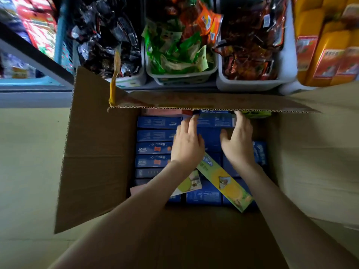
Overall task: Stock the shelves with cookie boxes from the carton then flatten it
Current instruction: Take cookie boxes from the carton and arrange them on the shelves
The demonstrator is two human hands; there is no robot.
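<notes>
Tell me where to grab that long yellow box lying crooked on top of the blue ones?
Probably from above, pinching across its narrow width at the end nearest the person. The yellow box lies loose and slanted on top of the blue boxes, so both long edges are free there, while its far end is crowded between the wrists of the left hand and right hand.
</notes>
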